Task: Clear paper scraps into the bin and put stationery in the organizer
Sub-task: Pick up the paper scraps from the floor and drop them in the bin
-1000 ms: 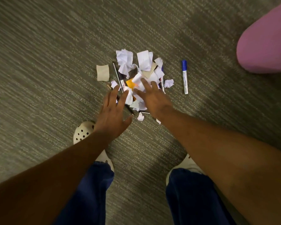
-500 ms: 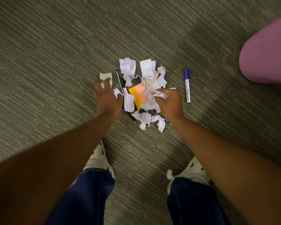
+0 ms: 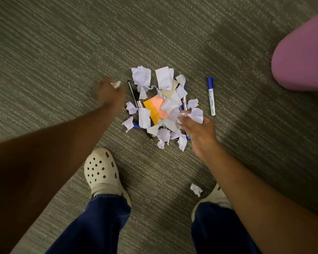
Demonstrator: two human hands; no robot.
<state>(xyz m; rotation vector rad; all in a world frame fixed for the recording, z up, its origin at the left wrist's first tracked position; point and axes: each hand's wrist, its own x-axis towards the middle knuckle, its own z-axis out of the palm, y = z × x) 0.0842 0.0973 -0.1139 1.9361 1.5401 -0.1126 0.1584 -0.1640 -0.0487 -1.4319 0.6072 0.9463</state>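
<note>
A crumpled white paper scrap (image 3: pixel 116 84) is clenched in the left hand (image 3: pixel 109 93); a bunch of white paper scraps (image 3: pixel 194 115) is gripped by the right hand (image 3: pixel 198 132) over the grey carpeted floor (image 3: pixel 62 61).

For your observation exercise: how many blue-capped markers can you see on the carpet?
2: one marker lies alone right of the pile; another pokes from under the scraps. More may be hidden.

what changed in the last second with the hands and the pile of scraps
The left hand went from lying open at the pile's near edge to the tan scrap on its left and closed on it. The right hand closed on white scraps and drew back. The lone blue marker and the orange paper stayed put.
</note>
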